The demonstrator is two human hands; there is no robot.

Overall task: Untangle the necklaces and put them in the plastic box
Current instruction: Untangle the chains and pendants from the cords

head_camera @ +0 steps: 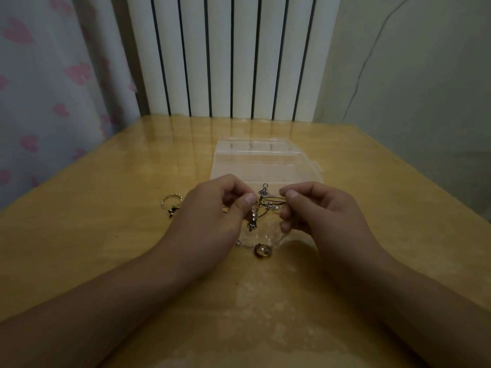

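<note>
Table (pixel 106 235): glossy yellow wood, fills the lower view. White ribbed radiator (pixel 231 57) at 12 o'clock behind it, heart-print curtain (pixel 39 88) at 10 o'clock, cracked pale wall (pixel 411 75) at 2 o'clock.

Clear plastic box (pixel 263 163) sits at table centre, lid open and folded away toward 12, long axis running 9-to-3.

Left hand (pixel 212 216) and right hand (pixel 316 211) held just above the table at the box's 6 o'clock edge. Both have curled fingers pinching the tangled necklaces (pixel 261 205) between them. Tangle hangs mostly vertical, long axis 12-to-6: ring loop on top pointing to 12, small flower charm at the bottom pointing to 6. Dark cords run sideways toward each hand.

Amber ring (pixel 262 251) lies on the table at 6 from the tangle. Twisted silver ring (pixel 171 201) at 9, just beside the left hand, a small dark charm (pixel 172 211) touching it.
</note>
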